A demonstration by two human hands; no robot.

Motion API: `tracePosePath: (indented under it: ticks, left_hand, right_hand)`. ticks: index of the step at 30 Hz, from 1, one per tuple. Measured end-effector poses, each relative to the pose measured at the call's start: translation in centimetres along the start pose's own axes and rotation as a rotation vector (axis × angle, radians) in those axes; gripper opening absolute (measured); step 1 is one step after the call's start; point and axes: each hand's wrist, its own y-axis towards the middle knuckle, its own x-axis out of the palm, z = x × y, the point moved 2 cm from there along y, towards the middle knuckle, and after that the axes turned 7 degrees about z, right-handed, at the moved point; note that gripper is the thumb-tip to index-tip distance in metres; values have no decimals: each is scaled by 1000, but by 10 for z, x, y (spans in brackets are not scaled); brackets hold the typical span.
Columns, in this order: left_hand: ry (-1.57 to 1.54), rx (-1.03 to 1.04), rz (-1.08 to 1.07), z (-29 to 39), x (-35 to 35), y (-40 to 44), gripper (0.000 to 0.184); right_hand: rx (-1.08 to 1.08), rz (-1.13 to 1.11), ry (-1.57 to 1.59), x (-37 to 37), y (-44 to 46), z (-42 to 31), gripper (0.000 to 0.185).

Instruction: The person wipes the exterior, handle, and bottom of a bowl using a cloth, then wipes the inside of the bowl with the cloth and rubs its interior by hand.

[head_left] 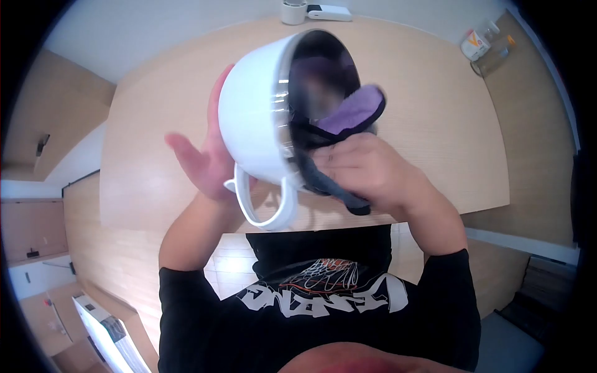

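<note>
A large white mug [252, 105] with a shiny steel inside is tilted on its side above the table, its mouth facing right and its handle [267, 217] hanging low. My left hand [211, 155] supports it from the left and behind, thumb stretched away, other fingers partly hidden by the mug. Bunched in my right hand [370, 171] is a purple and dark grey cloth [354, 112], pushed partly into the mug's mouth. The fingertips of that hand are covered by cloth and rim. The mug's inside is blurred.
The light wooden table [435, 149] spreads beneath my hands. At its far edge stand a small white cup [293, 12] and a flat white box [329, 12]. A labelled bottle [476, 45] and a clear jar [494, 59] stand at the far right corner.
</note>
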Motion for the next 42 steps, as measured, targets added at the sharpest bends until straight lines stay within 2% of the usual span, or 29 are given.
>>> tracePosePath:
  ticks: [1, 4, 7, 8, 9, 11, 13, 15, 18, 21, 23, 25, 26, 27, 28, 29, 30, 33, 35, 39, 42]
  left_hand:
    - [-18, -112, -2, 6, 2, 5, 89]
    - [478, -238, 38, 12, -16, 13, 71]
    - [-75, -280, -140, 4, -15, 11, 63]
    - [108, -208, -38, 4, -15, 5, 65]
    - [221, -159, -33, 2, -11, -1, 69]
    - [373, -89, -33, -3, -7, -7, 89]
    - [451, -42, -46, -5, -7, -11, 117]
    - [518, 179, -102, -6, -7, -7, 120]
    - [610, 510, -192, -12, -7, -3, 125]
    - [614, 631, -132, -19, -18, -8, 132]
    - [558, 641, -98, -20, -21, -6, 130]
    - [394, 465, -158, -15, -17, -2, 119]
    - [256, 284, -234, -2, 2, 3, 112]
    - [115, 101, -304, 6, 11, 6, 109]
    - [-95, -87, -384, 6, 9, 10, 97]
    - [-123, -156, -437, 7, 7, 15, 94]
    - [-151, -225, -490, 7, 5, 18, 90]
    - [-118, -212, -492, 5, 6, 14, 85]
    - [-18, -91, -447, 0, 6, 7, 88]
    - [426, 273, -307, -9, -1, -4, 98]
    - [659, 512, -297, -21, -8, -10, 107]
  right_hand:
    - [-66, 5, -70, 0, -2, 4, 18]
    - [33, -116, -59, 7, -3, 0, 22]
    - [59, -130, 42, 10, -2, 0, 20]
    - [60, -126, 78, 11, -1, 1, 20]
    - [91, -167, 133, 9, 2, -2, 20]
    - [155, -248, 248, 6, 10, -13, 21]
    - [149, -211, 230, 8, 9, -15, 27]
    - [146, -207, 180, 10, 5, -15, 27]
    - [173, 65, 166, 19, 9, -23, 25]
    - [95, 90, -25, 27, 0, -20, 25]
    - [-25, -43, -27, 19, -2, -13, 24]
    - [-60, -138, -63, 11, -3, -7, 28]
    - [-60, -179, -44, 5, -1, -7, 35]
    - [-80, -142, -93, 7, -1, -5, 29]
    - [-98, -105, -143, 11, -2, -3, 23]
    - [-114, -68, -194, 12, -2, -2, 17]
    - [-74, -119, -148, 9, -1, -3, 22]
    - [-122, -53, -148, 17, -2, -6, 21]
    - [-113, -1, -85, 21, -2, -3, 21]
    - [-10, 60, 137, 27, -1, -10, 25]
    - [40, -30, 134, 21, -3, -17, 26]
